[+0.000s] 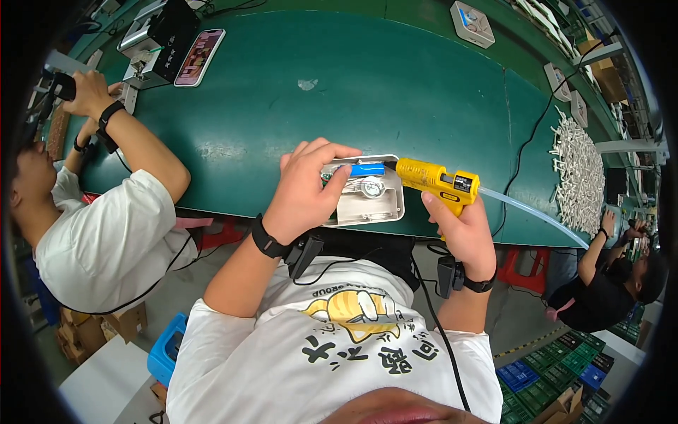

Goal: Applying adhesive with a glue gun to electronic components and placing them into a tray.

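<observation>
My left hand point(305, 185) grips a white plastic housing point(371, 205) at the near edge of the green workbench point(395, 85). Inside the housing lie a blue cylindrical cell point(366, 169) and a round metal part point(370, 188). My right hand point(462, 230) holds a yellow glue gun point(436, 181) by its grip. The gun's nozzle points left and meets the end of the blue cell. A translucent glue stick point(533, 213) trails from the gun's back toward the right.
A person in white sits at left, hands up by a black device point(166, 39) and a phone point(200, 56). Another person in black point(607, 283) works at right beside a heap of white sticks point(579, 173). White parts point(472, 24) lie on the far bench; crates point(558, 364) stand below.
</observation>
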`<state>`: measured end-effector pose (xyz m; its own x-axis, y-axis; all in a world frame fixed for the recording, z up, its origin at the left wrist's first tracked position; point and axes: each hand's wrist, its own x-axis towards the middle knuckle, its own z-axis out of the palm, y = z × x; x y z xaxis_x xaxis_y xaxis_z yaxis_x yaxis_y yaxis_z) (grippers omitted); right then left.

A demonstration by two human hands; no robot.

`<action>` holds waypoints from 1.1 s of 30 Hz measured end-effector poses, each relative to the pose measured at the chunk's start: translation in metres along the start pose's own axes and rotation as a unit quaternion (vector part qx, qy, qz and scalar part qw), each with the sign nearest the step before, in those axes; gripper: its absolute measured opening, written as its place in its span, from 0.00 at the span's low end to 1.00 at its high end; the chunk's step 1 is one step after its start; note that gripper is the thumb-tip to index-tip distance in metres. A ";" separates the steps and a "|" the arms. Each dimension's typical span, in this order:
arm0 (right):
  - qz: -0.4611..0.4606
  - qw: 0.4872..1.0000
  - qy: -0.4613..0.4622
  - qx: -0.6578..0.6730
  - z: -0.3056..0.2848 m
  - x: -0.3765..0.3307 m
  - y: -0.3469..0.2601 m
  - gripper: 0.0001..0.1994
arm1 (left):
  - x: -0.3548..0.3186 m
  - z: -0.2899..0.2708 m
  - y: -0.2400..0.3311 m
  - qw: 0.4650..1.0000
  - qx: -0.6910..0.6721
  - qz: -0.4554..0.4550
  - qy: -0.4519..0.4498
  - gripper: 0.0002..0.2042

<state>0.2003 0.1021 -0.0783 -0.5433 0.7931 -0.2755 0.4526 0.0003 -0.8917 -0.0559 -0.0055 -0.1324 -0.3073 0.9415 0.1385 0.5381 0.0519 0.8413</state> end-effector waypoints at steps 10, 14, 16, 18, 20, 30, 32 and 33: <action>0.015 1.000 0.016 -0.001 -0.002 -0.020 -0.005 0.15 | -0.005 0.004 0.001 1.000 0.004 -0.020 0.008 0.12; 0.020 1.000 0.015 0.019 -0.001 -0.020 0.004 0.15 | -0.005 0.004 0.002 1.000 0.009 -0.004 0.012 0.12; 0.018 1.000 0.017 0.009 0.003 -0.020 0.001 0.15 | -0.007 0.006 0.000 1.000 0.012 -0.008 0.010 0.12; 0.017 1.000 0.018 -0.010 0.008 -0.019 -0.003 0.14 | -0.007 0.006 -0.001 1.000 0.013 -0.008 0.010 0.12; 0.005 0.999 0.028 -0.029 0.008 -0.021 -0.004 0.14 | -0.006 0.006 -0.002 1.000 0.007 -0.006 0.007 0.12; -0.006 0.996 0.010 0.094 0.010 -0.025 -0.014 0.16 | -0.004 -0.006 -0.005 0.999 -0.003 0.047 0.006 0.15; 0.003 0.995 -0.013 0.100 0.017 -0.021 -0.020 0.15 | -0.005 -0.009 -0.007 0.998 0.003 0.062 -0.008 0.20; 0.016 0.993 -0.038 0.108 0.020 -0.019 -0.023 0.15 | -0.004 -0.010 -0.007 0.998 0.008 0.068 -0.015 0.22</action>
<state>0.1864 0.0746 -0.0599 -0.5860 0.7426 -0.3242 0.3134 -0.1612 -0.9358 -0.0663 -0.0134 -0.1340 -0.2072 0.9495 0.2357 0.5857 -0.0725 0.8073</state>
